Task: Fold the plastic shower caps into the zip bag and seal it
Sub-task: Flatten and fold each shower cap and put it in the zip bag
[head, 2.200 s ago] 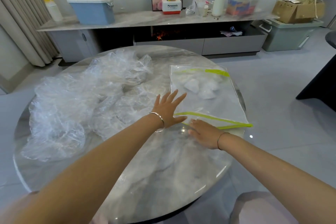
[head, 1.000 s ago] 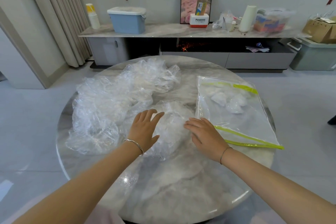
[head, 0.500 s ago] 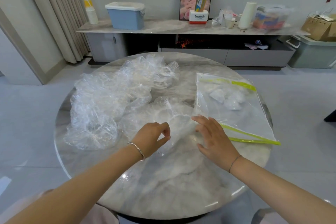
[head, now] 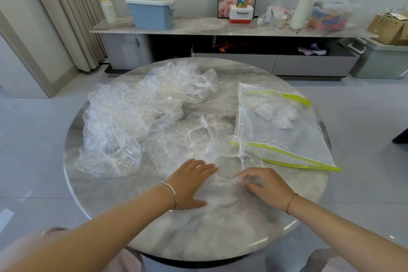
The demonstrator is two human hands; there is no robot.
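Head view: round marble-topped bench [head: 220,238]. One clear plastic shower cap [head: 203,141] lies spread flat at the centre of the bench, its right edge overlapping the near left corner of the zip bag [head: 293,139]. Left hand [head: 189,183], bangle [head: 171,194] at the wrist, lies palm down on the cap's near edge, fingers [head: 204,166] straight and pressed together. Right hand [head: 267,187] has its fingers [head: 239,180] curled, pinching the cap's near rim. A pile of shower caps [head: 132,117], crumpled, lies at the left and far side of the bench. The zip bag lies flat on the right, its yellow-green zip strips parted at the near end; folded caps [head: 273,115] sit inside near its far end.
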